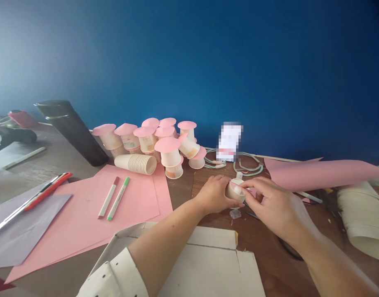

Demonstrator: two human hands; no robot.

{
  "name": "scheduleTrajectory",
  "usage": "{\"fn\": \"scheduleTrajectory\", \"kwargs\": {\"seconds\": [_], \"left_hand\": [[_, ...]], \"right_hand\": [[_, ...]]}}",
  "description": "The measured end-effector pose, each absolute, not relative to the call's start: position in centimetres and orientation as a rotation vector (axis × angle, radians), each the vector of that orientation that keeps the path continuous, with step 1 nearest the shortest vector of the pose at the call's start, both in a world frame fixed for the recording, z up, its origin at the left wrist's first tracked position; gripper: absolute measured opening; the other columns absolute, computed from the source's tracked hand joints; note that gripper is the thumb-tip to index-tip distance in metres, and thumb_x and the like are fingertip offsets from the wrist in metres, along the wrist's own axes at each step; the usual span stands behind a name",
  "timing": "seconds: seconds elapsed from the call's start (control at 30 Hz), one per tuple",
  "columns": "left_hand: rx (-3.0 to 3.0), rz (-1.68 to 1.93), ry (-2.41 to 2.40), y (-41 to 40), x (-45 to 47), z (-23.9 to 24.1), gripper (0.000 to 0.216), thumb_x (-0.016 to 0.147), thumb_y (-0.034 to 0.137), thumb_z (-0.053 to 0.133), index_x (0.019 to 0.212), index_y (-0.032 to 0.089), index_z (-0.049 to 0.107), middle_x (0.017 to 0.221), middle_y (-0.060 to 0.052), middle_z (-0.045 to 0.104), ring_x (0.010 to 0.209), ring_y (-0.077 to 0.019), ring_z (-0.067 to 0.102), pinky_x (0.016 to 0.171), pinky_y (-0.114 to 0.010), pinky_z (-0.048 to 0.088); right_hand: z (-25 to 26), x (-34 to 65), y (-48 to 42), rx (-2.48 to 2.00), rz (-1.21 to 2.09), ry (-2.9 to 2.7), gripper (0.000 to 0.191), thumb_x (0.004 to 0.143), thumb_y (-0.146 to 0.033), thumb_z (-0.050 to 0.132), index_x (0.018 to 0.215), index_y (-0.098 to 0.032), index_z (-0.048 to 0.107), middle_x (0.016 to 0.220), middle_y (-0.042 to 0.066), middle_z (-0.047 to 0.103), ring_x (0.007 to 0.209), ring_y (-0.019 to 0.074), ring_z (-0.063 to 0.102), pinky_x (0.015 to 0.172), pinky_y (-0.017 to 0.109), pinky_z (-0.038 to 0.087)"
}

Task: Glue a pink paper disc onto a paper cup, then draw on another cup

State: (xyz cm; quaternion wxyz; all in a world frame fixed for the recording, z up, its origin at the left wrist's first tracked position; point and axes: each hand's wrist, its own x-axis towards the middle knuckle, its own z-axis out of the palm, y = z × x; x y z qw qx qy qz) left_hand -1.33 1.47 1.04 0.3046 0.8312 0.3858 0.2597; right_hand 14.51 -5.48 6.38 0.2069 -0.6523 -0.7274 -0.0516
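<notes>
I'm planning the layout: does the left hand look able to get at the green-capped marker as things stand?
Probably yes, once the left hand lets go of the paper cup: the green-capped marker lies uncovered on the pink paper, nothing standing between.

A paper-craft workspace on a tabletop against a plain blue wall.
Craft supplies mark the place: pink paper sheets and an orange-handled cutter at left, capped markers upon the sheets, a cut pale board in the near middle, and a loosely rolled pink sheet at right. Paper cups with pink tops cluster at the far middle, with nested paper cups lying beside them; small scraps dot the wood at right. A dark cylindrical container leans at far left. Whether the room belongs to a home, school or office cannot be determined.
</notes>
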Motion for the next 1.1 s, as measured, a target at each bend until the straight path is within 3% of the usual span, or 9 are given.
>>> {"fn": "scheduleTrajectory", "kwargs": {"seconds": [0.3, 0.5, 0.77, 1.1], "left_hand": [[2.258, 0.700, 1.021, 1.50, -1.37, 0.69, 0.052, 0.067, 0.057, 0.068, 0.099, 0.018, 0.058, 0.103, -0.009, 0.062, 0.100, -0.0280, 0.054, 0.089, -0.041, 0.043], [2.243, 0.701, 1.013, 1.49, -1.36, 0.71, 0.059, 0.064, 0.060, 0.069, 0.104, 0.019, 0.058, 0.106, -0.009, 0.062, 0.105, -0.0287, 0.053, 0.092, -0.042, 0.041], [2.245, 0.685, 1.030, 1.41, -1.37, 0.92, 0.056, 0.064, 0.057, 0.071, 0.102, 0.018, 0.059, 0.105, -0.009, 0.062, 0.104, -0.0283, 0.053, 0.092, -0.041, 0.042], [2.264, 0.678, 1.044, 1.45, -1.30, 0.83, 0.058, 0.064, 0.058, 0.071, 0.104, 0.017, 0.059, 0.105, -0.010, 0.062, 0.103, -0.0289, 0.053, 0.091, -0.041, 0.043]], "right_hand": [[7.00, 14.05, -5.80, -1.805, -0.095, -2.045, 0.016, 0.083, -0.040, 0.056, 0.094, -0.032, 0.064, 0.088, -0.005, 0.067, 0.059, 0.0109, 0.059, 0.048, 0.023, 0.038], [6.44, 14.15, -5.58, -1.774, -0.081, -2.022, 0.018, 0.087, -0.040, 0.051, 0.094, -0.032, 0.065, 0.094, -0.004, 0.068, 0.065, 0.0113, 0.061, 0.051, 0.023, 0.040], [6.43, 14.27, -5.53, -1.808, -0.002, -1.997, 0.022, 0.086, -0.047, 0.053, 0.098, -0.034, 0.067, 0.087, -0.004, 0.068, 0.057, 0.0102, 0.058, 0.048, 0.023, 0.040], [6.78, 14.61, -5.72, -1.794, 0.041, -2.060, 0.029, 0.091, -0.046, 0.043, 0.104, -0.037, 0.067, 0.109, -0.004, 0.067, 0.084, 0.0166, 0.066, 0.066, 0.028, 0.050]]}}
